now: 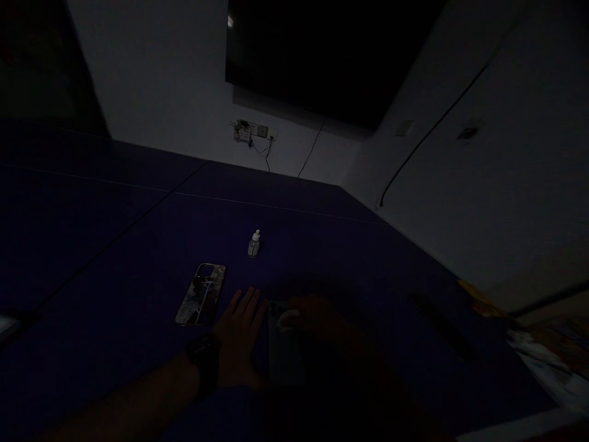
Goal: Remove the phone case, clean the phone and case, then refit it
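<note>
A phone (281, 353) lies back up on the dark blue surface, its camera bump at the far end. My left hand (239, 337), with a dark watch on its wrist, lies flat with stretched fingers along the phone's left edge. My right hand (315, 316) is closed on a small white cloth (289, 318), pressed on the upper part of the phone's back beside the cameras. Deep shadow hides much of this hand and forearm. Left of my left hand lies a patterned phone case (202, 294). A small dropper bottle (253, 244) with a white top stands upright farther off.
To the right lies a long dark object (442, 325), too dim to name. White and yellow items (547, 353) crowd the far right edge. A wall socket panel (260, 130) with cables and a large dark screen (317, 55) are on the wall ahead.
</note>
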Available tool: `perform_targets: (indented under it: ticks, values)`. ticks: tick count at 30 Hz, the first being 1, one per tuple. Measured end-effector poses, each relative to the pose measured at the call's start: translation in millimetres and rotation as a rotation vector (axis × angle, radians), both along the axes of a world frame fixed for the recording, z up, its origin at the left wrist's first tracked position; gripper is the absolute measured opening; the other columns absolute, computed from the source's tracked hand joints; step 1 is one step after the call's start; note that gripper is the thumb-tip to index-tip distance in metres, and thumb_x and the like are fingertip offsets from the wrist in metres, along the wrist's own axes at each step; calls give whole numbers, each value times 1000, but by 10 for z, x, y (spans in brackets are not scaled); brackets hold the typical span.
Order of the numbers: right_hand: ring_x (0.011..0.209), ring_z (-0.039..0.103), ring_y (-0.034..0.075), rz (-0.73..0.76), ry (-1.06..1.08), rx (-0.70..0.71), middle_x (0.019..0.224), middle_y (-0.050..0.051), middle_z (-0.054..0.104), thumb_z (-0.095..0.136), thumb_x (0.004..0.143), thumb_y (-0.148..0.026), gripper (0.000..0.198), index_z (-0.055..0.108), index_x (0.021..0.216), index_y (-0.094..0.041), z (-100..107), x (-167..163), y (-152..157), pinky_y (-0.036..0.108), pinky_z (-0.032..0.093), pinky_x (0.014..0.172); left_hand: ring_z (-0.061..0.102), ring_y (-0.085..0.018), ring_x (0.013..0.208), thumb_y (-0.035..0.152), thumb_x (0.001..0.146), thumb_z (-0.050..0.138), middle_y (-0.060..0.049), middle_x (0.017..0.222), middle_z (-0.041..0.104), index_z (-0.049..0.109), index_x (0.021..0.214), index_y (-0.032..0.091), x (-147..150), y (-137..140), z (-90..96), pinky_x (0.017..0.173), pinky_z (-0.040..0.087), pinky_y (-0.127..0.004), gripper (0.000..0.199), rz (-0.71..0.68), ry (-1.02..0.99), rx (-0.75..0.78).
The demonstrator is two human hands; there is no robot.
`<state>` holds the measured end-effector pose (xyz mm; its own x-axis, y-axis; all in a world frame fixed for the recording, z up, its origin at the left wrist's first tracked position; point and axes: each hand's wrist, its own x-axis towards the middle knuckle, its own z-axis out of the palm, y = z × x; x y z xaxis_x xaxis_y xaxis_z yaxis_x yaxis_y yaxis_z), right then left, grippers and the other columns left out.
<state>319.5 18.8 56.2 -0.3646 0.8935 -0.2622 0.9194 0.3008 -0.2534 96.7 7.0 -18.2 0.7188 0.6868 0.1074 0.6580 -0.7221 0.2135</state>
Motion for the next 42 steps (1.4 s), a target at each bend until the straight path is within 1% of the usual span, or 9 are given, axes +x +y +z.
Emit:
perform_targets:
  ticks: [5, 9, 15, 19, 23, 27, 31, 37, 42]
  values:
    - [81, 66, 19, -93, 118, -49, 93, 4, 72, 64, 87, -42, 25, 68, 94, -19, -47, 256, 44, 24, 38, 62, 13, -49, 148, 86, 58, 59, -30, 160, 17, 28, 153, 5, -2, 15, -23, 118, 11, -64, 128, -6, -13, -15]
    - [79, 63, 17, -106, 247, -23, 91, 4, 68, 57, 92, -36, 21, 65, 93, -17, -125, 416, 109, 24, 40, 63, 12, -49, 148, 81, 58, 66, -29, 161, 14, 25, 155, 8, -38, -3, 118, 117, 14, -67, 128, -39, 21, -62]
    - [95, 60, 20, 18, 332, 8, 103, 6, 65, 68, 84, -31, 20, 66, 97, -17, -176, 596, 187, 28, 42, 82, 28, -39, 147, 39, 77, 65, -15, 159, 33, 31, 153, 23, -113, -50, 543, 117, 28, -57, 85, -89, 106, -145]
    - [85, 63, 19, 33, 382, -51, 93, 3, 68, 68, 82, -31, 23, 67, 101, -17, -183, 709, 163, 27, 43, 72, 55, -34, 125, 40, 88, 52, -15, 138, 56, 52, 138, 17, 52, -168, 691, 105, 46, -48, 56, 134, 92, -131]
    - [84, 64, 18, 37, 460, -55, 91, 1, 68, 69, 82, -33, 24, 68, 101, -18, -210, 792, 164, 26, 44, 73, 58, -40, 111, 72, 73, 61, -19, 123, 63, 58, 127, 13, 327, -275, 610, 94, 50, -53, 80, 300, 92, -27]
    - [82, 64, 18, -12, 529, -34, 89, 3, 69, 62, 87, -32, 21, 68, 99, -16, -243, 857, 204, 26, 44, 71, 56, -37, 114, 50, 71, 69, -17, 127, 59, 56, 129, 14, 376, -250, 538, 98, 48, -47, 69, 235, 115, -55]
    - [83, 64, 18, -36, 607, -36, 90, 3, 70, 64, 86, -29, 19, 69, 97, -15, -286, 852, 206, 26, 44, 72, 52, -34, 118, 30, 68, 71, -12, 134, 54, 46, 141, 21, 224, -177, 535, 103, 43, -46, 77, 97, 70, -106]
    - [70, 60, 15, 22, 612, -175, 79, 0, 68, 77, 75, -30, 20, 70, 89, -17, -376, 667, 154, 22, 39, 60, 52, -33, 117, 41, 72, 81, -9, 130, 54, 47, 139, 29, 119, -114, 420, 100, 42, -47, 76, 43, -86, -147]
    - [75, 57, 16, 75, 452, -12, 78, 1, 64, 83, 71, -33, 23, 70, 80, -17, -368, 536, 117, 23, 35, 63, 54, -31, 113, 47, 72, 84, -6, 126, 57, 53, 134, 32, 114, -89, 353, 96, 43, -44, 71, 49, -155, -178]
